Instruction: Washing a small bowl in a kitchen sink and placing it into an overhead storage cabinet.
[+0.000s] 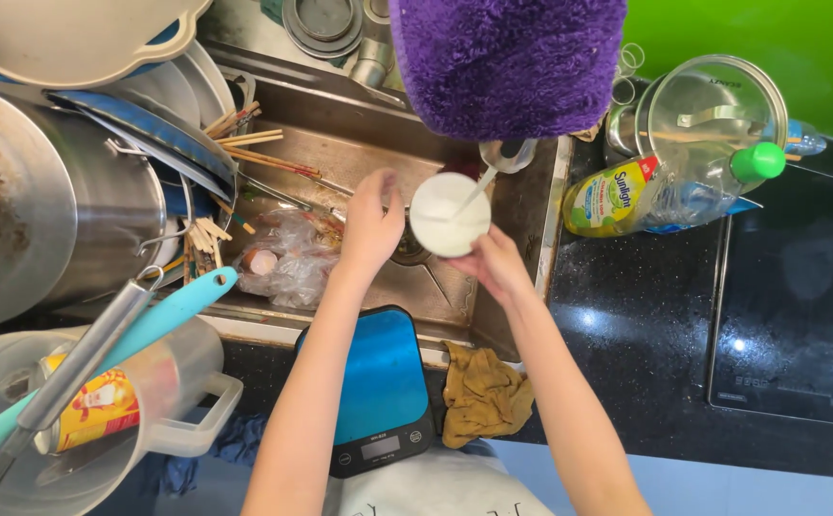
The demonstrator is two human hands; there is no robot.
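A white cup (449,213) is held over the sink (359,153) under running water, the right hand (497,265) closed on its rim; the left hand (370,222) is curled at its side. Wet fingers could let it slip onto the chopsticks (254,153).

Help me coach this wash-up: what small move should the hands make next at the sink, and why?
Probably tilt the white bowl to tip out the water. The right hand holds it under the running tap stream, and it looks nearly full over the sink. The left hand is at its rim, able to steady it.
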